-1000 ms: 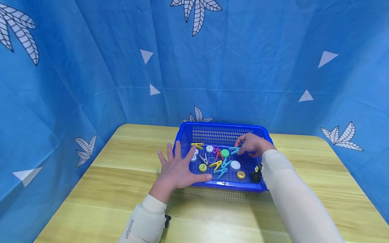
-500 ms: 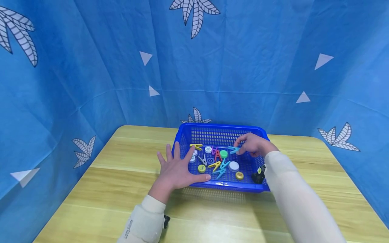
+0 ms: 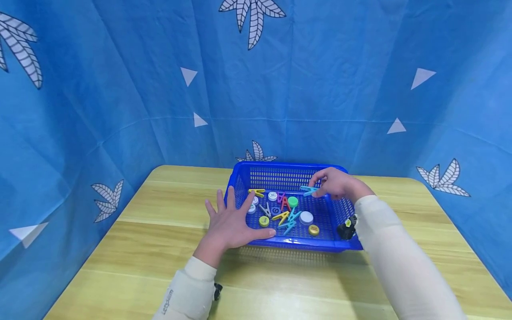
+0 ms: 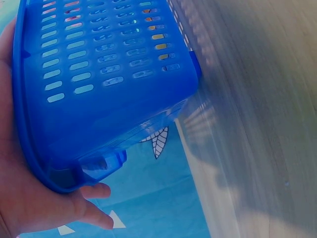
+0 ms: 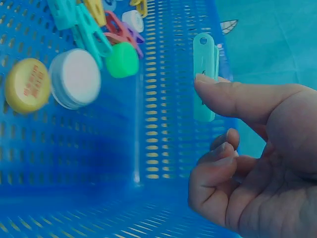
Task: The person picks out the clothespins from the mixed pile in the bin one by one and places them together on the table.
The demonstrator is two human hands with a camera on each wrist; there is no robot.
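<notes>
A light blue clothespin [image 3: 308, 191] is pinched between the thumb and fingers of my right hand [image 3: 338, 183], over the back right part of the blue basket [image 3: 294, 242]. In the right wrist view the clothespin [image 5: 205, 79] stands upright against the basket's far wall, the thumb across its middle. My left hand [image 3: 229, 224] lies with spread, straight fingers over the basket's front left corner. Seen from the left wrist, its palm rests along the basket's rim [image 4: 19, 99]. In the basket lie several clothespins, among them a yellow one [image 3: 281, 217] and a red one [image 3: 285, 204].
Several bottle caps share the basket floor: a green cap [image 3: 293, 202], a large white cap [image 3: 306, 218] and yellow caps, one [image 3: 314, 230] near the front wall. The basket stands on a wooden table [image 3: 160, 235]. A blue patterned curtain [image 3: 256, 89] hangs behind it.
My right hand has lifted the light blue clothespin a little, up from near the basket floor. The left hand keeps its place on the corner. The head view has shifted slightly.
</notes>
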